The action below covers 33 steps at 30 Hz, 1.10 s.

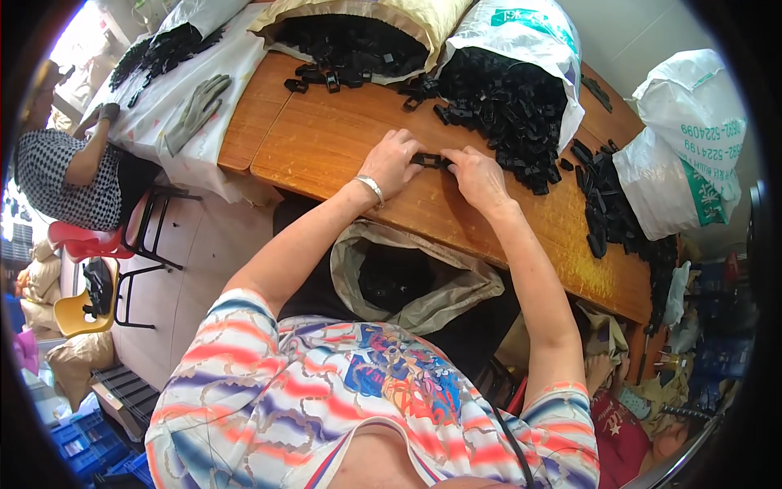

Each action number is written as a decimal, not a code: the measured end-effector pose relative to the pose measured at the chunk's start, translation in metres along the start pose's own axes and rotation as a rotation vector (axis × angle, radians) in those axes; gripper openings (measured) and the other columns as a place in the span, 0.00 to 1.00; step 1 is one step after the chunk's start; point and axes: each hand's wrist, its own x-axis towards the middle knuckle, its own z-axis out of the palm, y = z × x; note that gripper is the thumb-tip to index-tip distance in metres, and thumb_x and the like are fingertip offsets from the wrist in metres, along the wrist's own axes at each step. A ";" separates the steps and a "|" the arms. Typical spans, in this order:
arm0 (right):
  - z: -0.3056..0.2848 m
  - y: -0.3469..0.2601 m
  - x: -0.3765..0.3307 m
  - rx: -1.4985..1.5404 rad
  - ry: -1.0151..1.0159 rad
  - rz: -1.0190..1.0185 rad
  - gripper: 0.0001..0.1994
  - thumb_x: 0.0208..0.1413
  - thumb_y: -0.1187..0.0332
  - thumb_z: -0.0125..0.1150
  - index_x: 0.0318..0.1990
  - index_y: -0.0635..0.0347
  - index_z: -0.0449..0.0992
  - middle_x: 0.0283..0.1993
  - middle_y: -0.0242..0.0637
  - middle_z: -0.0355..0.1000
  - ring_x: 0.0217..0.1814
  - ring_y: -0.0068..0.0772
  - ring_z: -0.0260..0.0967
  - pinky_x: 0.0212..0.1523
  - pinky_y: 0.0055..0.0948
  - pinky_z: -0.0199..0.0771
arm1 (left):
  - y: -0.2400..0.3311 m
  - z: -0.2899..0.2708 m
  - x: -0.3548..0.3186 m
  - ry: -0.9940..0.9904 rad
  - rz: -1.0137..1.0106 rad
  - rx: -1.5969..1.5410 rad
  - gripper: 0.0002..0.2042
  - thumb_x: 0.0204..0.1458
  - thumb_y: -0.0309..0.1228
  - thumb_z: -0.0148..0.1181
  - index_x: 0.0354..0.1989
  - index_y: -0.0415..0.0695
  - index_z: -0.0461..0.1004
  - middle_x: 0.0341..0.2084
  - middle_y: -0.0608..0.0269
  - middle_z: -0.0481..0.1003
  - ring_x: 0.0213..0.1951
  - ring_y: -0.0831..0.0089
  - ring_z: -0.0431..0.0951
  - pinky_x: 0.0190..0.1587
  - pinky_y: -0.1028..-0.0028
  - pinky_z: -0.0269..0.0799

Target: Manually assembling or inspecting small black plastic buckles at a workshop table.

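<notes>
Over the wooden table's front part, my left hand (391, 163) and my right hand (479, 181) pinch a small black plastic buckle-like part (429, 160) from its two ends. Their fingertips hide the ends, so I cannot tell whether it is one piece or two joined. A big heap of black plastic parts (509, 110) spills from a white sack (562, 41) just beyond my right hand. Further left, similar black pieces (350, 45) lie in the mouth of a tan sack (444, 20). Below the table edge, an open sack (350, 261) with a dark inside sits at my lap.
The wooden table (326, 138) carries more long black parts (607, 196) at the right, beside another white sack (664, 179). At the left, a grey glove (199, 110) lies on a white-covered table, where a person (69, 175) sits. Stools (85, 310) and blue crates (90, 440) stand lower left.
</notes>
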 end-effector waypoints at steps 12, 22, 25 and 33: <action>0.006 0.010 -0.009 0.022 0.140 0.071 0.07 0.56 0.67 0.62 0.39 0.58 0.81 0.38 0.44 0.75 0.39 0.50 0.75 0.40 0.43 0.75 | 0.005 -0.001 0.000 -0.057 -0.035 0.023 0.13 0.45 0.26 0.68 0.42 0.43 0.78 0.41 0.56 0.73 0.50 0.56 0.71 0.54 0.64 0.70; -0.003 -0.010 -0.010 0.045 0.236 0.044 0.09 0.50 0.70 0.67 0.40 0.58 0.80 0.40 0.41 0.74 0.39 0.49 0.76 0.39 0.41 0.77 | 0.002 -0.001 0.001 -0.036 -0.073 0.014 0.12 0.45 0.27 0.69 0.39 0.42 0.79 0.41 0.55 0.73 0.49 0.55 0.70 0.54 0.64 0.70; 0.001 -0.025 -0.003 0.109 0.271 -0.033 0.09 0.49 0.72 0.67 0.40 0.58 0.80 0.39 0.39 0.73 0.37 0.48 0.76 0.38 0.40 0.77 | 0.000 -0.001 0.001 -0.034 -0.063 0.004 0.12 0.44 0.28 0.69 0.39 0.42 0.79 0.41 0.56 0.73 0.50 0.56 0.70 0.54 0.64 0.69; 0.017 -0.021 0.003 0.041 0.224 -0.198 0.09 0.51 0.74 0.62 0.40 0.60 0.79 0.37 0.39 0.71 0.34 0.46 0.76 0.33 0.38 0.78 | -0.005 0.002 -0.001 -0.055 -0.079 -0.021 0.12 0.44 0.28 0.68 0.39 0.42 0.80 0.40 0.56 0.73 0.49 0.56 0.70 0.54 0.64 0.69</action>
